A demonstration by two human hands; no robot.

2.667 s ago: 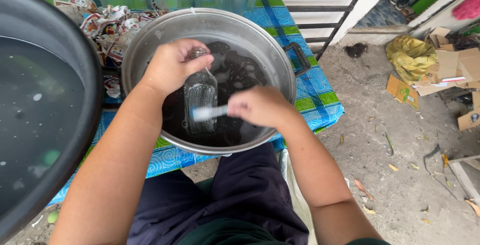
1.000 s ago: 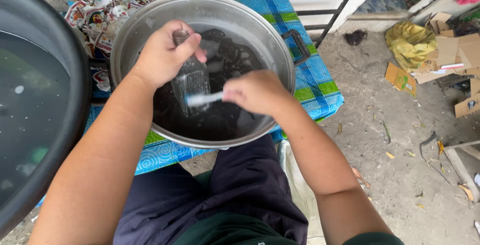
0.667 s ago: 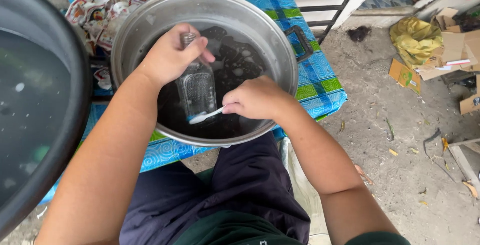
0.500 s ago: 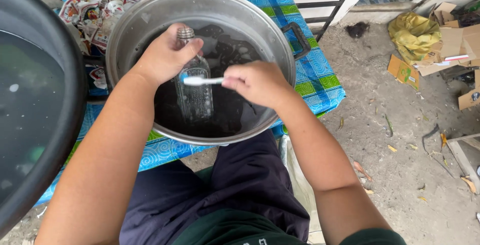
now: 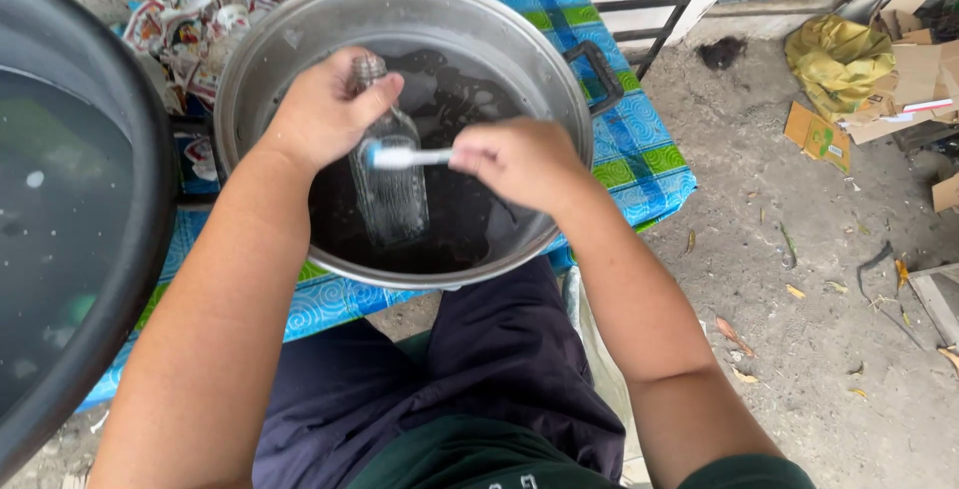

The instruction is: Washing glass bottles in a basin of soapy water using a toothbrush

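Bottle (image 5: 393, 189): clear glass, ribbed sides, held over the dark water of the metal pot, neck pointing away from the person, body tilted down toward them; lower part close to the water, cannot tell whether it dips in.
Black tub (image 5: 70, 239): largest thing in view, fills the left edge; dark rim, murky greenish water inside with a few pale specks.
Metal pot (image 5: 559, 79): wide, round, grey steel, black side handle on the right; holds dark water; stands just beside the tub.
Cloth (image 5: 639, 149): blue and green patterned cover on the table under the pot; hangs over the near edge.
Ground (image 5: 799, 329): bare grey concrete to the right, scattered dry leaves and bits of debris.
Cardboard scraps (image 5: 899, 89): upper right, flattened pieces next to a crumpled yellow bag (image 5: 834, 59).
Label heap (image 5: 190, 19): pile of torn red-and-white paper wrappers behind the pot, upper left.
Left hand (image 5: 325, 114): fingers wrapped closed around the bottle's neck and shoulder, thumb over the top.
Right hand (image 5: 519, 159): fingers curled tight on the handle of the toothbrush, knuckles up.
Toothbrush (image 5: 405, 157): white, lies level, head pressed against the bottle's upper side, just beside the left hand's fingers.
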